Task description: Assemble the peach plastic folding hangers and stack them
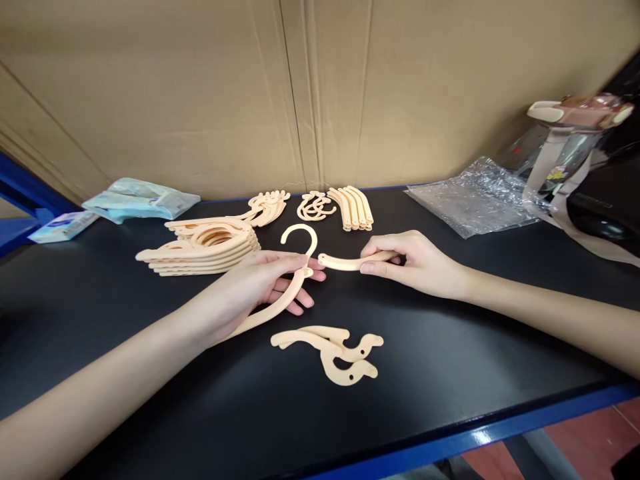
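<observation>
Matte black tabletop (pixel 450 353). Left hand (pixel 260 277) pinches cream plastic hook (pixel 313 235) above curved cream plastic arm (pixel 280 304); right hand (pixel 410 257) pinches loose cream curved plastic bar (pixel 343 264), holed end near hook base. Best hold ends level.

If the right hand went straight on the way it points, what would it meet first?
Probably the left hand, holding a beige plastic hook; the curved beige plastic strip in the right hand would lead, though depth is unclear.
</observation>
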A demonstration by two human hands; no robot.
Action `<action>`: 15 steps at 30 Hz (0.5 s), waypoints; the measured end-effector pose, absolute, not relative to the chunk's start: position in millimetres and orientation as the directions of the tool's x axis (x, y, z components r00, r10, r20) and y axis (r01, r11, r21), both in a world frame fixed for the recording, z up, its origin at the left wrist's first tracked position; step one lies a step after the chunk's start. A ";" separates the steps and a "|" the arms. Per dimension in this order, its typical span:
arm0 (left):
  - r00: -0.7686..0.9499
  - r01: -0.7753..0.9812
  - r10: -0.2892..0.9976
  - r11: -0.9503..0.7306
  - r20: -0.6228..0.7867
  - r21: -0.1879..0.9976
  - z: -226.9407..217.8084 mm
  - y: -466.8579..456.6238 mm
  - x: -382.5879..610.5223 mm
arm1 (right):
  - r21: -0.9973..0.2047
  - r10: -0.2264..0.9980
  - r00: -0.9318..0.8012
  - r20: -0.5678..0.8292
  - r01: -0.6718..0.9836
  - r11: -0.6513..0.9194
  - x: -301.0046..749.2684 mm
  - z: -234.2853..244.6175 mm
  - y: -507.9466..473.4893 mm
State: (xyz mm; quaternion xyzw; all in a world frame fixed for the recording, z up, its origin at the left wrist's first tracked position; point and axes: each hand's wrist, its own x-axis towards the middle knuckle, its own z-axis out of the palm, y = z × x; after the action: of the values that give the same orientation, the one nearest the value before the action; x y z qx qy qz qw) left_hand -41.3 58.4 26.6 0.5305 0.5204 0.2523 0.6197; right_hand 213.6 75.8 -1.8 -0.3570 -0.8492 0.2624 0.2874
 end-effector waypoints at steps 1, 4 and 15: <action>0.339 0.241 0.859 0.315 -0.383 0.918 26.4 58.7 -41.8 | -0.614 0.735 -0.597 0.320 0.460 0.641 213.5 -0.9 75.5; 0.350 0.232 0.850 0.327 -0.393 0.916 25.9 58.6 -42.9 | -0.493 0.663 -0.655 0.362 0.469 0.733 213.3 1.2 74.7; 0.442 0.266 0.793 0.331 -0.420 0.905 27.4 53.7 -42.0 | -0.402 0.635 -0.678 0.371 0.499 0.768 212.6 0.3 75.3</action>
State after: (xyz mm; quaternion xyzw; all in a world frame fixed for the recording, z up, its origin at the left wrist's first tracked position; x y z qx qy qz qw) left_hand -42.0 53.7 27.4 0.5422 0.4882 0.2015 0.6535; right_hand 212.6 75.3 0.3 -0.3128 -0.9059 0.1352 0.2514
